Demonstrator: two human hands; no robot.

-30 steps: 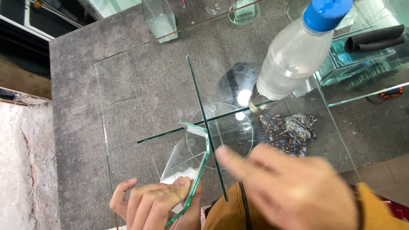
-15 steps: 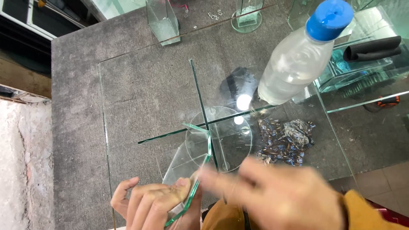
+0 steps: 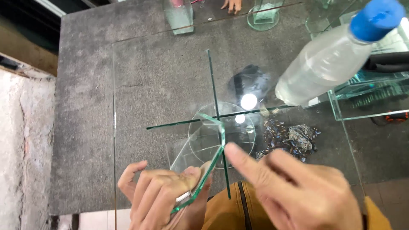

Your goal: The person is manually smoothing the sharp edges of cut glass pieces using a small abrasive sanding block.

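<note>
1. head view, the work in hand: the left hand is gripping a small clear glass piece with green edges, thumb and fingers pinching its lower end and tilting it up off the surface. the piece is sitting low in the middle of the view, above the crossing of two thin dark green glass strips and a flat round clear glass disc.

2. head view, the other hand: the right hand is holding nothing; its forefinger is stretching out and its tip is touching, or very nearly touching, the green edge of the small piece, while the other fingers are lying loosely curled.

3. head view, how far along: judging from this, the piece is only being handled and felt along its edge; it is not yet lying flat or joined to anything, and the disc and strips are lying untouched.

4. head view, the surface: everything is resting on a large clear glass sheet covering a grey stone-like worktop. a clear plastic bottle with a blue cap is leaning in from the right, a dark crumpled wad is lying just beside the disc, and a bright lamp glare is reflecting near the crossing.

5. head view, the room: small glass blocks are standing at the far edge, a glass box is sitting to the right, and a rough pale wall is running along the left.
</note>
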